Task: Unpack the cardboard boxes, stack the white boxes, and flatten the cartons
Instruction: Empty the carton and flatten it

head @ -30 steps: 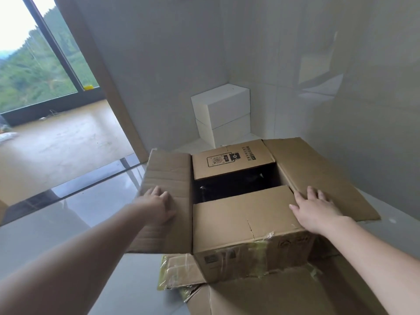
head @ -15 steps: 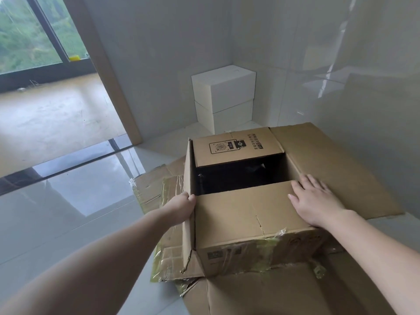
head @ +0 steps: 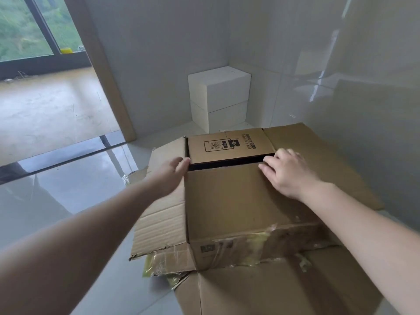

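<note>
**Both hands on the near flap of a brown carton, top nearly closed**

Brown cardboard carton (head: 238, 208) sits on the glossy light floor (head: 68, 201), partly on a flattened sheet of cardboard (head: 272, 292) that runs toward the camera. Near top flap lies almost level; far flap (head: 229, 143), printed with a black logo and text, is also folded in. Only a narrow dark slot shows between the two. Contents not visible.

Left hand (head: 172, 172) is at the carton's left top corner, fingers straight and close together, tips at the left end of the slot. Slightly motion-blurred; cannot tell if it grips the edge or only touches it. The left side flap (head: 163, 214) hangs out and down below this hand, its lower edge torn.

Right hand (head: 285, 172) rests palm down on the right part of the near flap, fingers bent, tips curling over the flap's far edge at the slot. The right side flap (head: 318, 160) is spread flat outward.

Yellowish tape (head: 241, 243) wrinkles across the carton's near face, scraps at the bottom left corner.

Two white boxes (head: 219, 98) are stacked one on the other in the room corner, behind the carton, against the wall. Window (head: 27, 30) upper left.
</note>
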